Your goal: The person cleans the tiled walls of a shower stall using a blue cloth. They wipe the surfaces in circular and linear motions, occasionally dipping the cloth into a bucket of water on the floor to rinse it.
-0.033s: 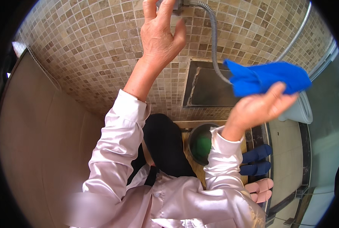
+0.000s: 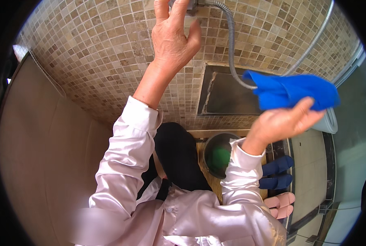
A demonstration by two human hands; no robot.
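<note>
At the top edge my left hand reaches up to a metal wall fitting; its thumb and fingers are spread, and the fingertips lie past the picture's edge. My right hand is closed on a bright blue cloth, pinched between thumb and fingers. A flexible metal shower hose hangs from the fitting in a loop. Its lowest stretch passes behind the cloth, then climbs to the upper right. Whether the cloth is wrapped around the hose or only in front of it, I cannot tell.
Behind the hose is a framed dark recess in the mosaic-tiled wall. A dark bucket with something green inside stands beside my knee. Blue slippers, pink slippers and a white toilet are at right.
My right hand and the blue cloth have shifted slightly down and to the right, and the hose's right-hand stretch has moved left. My left hand stays where it was.
</note>
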